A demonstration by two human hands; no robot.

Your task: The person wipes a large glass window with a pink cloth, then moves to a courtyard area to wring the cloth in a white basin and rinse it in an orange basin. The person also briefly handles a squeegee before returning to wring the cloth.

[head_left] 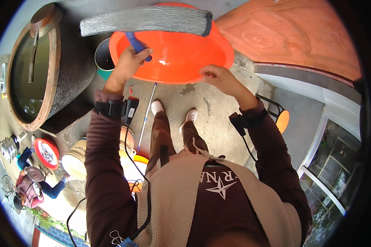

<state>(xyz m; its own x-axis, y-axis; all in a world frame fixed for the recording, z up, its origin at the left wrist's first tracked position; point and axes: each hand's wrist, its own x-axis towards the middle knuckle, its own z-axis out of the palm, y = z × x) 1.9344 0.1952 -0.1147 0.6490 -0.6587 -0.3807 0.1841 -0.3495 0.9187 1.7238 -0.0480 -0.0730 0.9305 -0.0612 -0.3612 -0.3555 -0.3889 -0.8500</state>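
My left hand (128,63) grips the short blue handle (136,44) of a long flat mop head (145,21). Its pad is grey and streaked, dark at the right end, and lies across the top of the view above a large orange plastic basin (170,55). The pad hides part of the basin's far side. Beside the basin's near right rim, my right hand (218,78) holds nothing, with fingers bent and a little apart. Whether it touches the rim is unclear. Below the basin, a thin blue and silver pole (147,114) slants over the concrete floor.
A large vat (54,83) of dark water stands at left, with a long-handled metal dipper (46,20) at its rim. A black bucket (104,57) adjoins the basin. Barrels (75,160), a red basin (46,153) and a seated person (29,188) are lower left; a round-seated stool (282,121) is right.
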